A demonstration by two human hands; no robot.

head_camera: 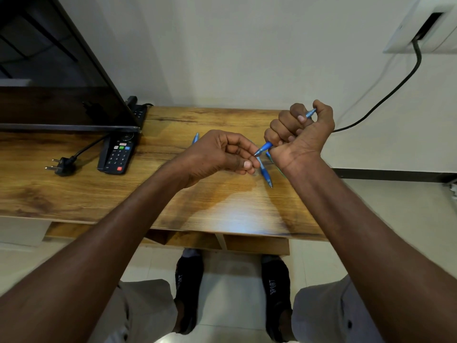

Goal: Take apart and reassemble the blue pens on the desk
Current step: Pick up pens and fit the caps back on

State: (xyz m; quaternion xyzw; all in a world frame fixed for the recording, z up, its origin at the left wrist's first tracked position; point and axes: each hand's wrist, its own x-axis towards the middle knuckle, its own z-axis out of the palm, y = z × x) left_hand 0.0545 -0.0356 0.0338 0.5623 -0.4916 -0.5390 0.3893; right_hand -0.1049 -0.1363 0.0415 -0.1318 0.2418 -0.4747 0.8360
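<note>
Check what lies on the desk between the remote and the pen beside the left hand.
Bare desk in the head view between remote and pen; nothing else.

Right hand [300, 131] fisted, left hand [220, 154] pinching.

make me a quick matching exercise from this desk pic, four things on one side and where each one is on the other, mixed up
Things:
1. pen in the right hand
2. pen lying on the desk
3. remote control
4. loose plug

Places:
A. far left of the desk top, prongs pointing left
B. just below the two hands, tip toward the near edge
C. gripped in a fist, tip pointing at the left hand
D. beside the screen's corner, buttons up

Pairs: 1-C, 2-B, 3-D, 4-A
</note>
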